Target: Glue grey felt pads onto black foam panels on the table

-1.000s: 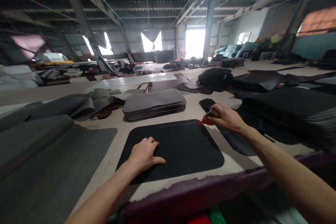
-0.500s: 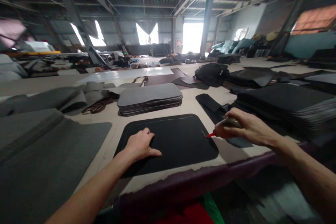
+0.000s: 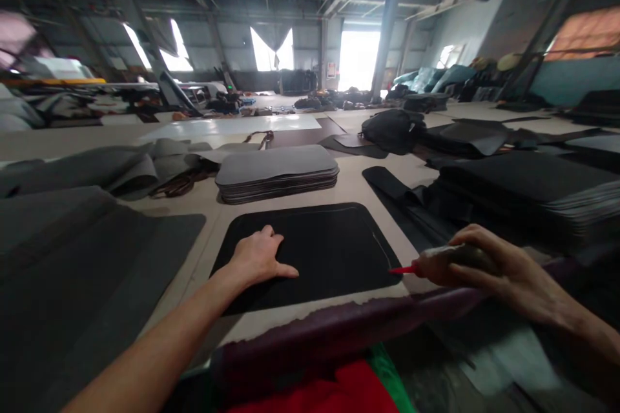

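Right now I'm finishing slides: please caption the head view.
Left hand on a black panel, right hand holding a red-tipped tool near the panel's edge.

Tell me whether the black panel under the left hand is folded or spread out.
Spread out: the black panel lies flat on the table, three rounded corners showing, no fold visible.

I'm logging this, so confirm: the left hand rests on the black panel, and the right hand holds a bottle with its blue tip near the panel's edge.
Wrong on colour: the head view shows a red tip, not blue. The left hand rests on the black panel, and the right hand holds the bottle, tip near the panel's edge.
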Action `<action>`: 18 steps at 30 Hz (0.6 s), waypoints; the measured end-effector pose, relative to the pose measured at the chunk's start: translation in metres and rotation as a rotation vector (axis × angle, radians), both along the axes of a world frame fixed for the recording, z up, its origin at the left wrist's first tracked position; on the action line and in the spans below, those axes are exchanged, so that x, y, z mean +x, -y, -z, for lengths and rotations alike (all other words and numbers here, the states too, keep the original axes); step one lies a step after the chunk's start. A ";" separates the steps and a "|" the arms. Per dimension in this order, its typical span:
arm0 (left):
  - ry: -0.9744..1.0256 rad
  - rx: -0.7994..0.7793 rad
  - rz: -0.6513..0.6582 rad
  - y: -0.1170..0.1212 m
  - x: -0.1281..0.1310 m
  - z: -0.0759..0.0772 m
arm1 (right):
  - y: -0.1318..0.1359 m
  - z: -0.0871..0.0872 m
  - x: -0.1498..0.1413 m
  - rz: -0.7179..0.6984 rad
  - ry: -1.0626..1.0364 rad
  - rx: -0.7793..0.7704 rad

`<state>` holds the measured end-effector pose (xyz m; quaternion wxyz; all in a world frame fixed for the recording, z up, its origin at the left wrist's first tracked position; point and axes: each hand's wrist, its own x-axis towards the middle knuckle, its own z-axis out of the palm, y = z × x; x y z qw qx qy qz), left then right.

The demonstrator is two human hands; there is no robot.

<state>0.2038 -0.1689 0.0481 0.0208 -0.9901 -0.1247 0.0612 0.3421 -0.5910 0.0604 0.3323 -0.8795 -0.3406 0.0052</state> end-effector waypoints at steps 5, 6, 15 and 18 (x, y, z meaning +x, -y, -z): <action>-0.008 -0.017 -0.004 0.000 -0.001 0.000 | -0.013 0.002 -0.005 -0.063 -0.049 0.059; -0.009 -0.021 -0.007 -0.001 -0.001 0.000 | -0.018 0.002 -0.005 -0.084 -0.048 0.062; -0.014 -0.097 0.004 -0.038 0.010 -0.001 | -0.095 -0.010 -0.015 -0.408 -0.007 0.033; -0.026 -0.115 0.025 -0.041 0.013 -0.004 | -0.127 -0.012 -0.019 -0.517 0.020 0.040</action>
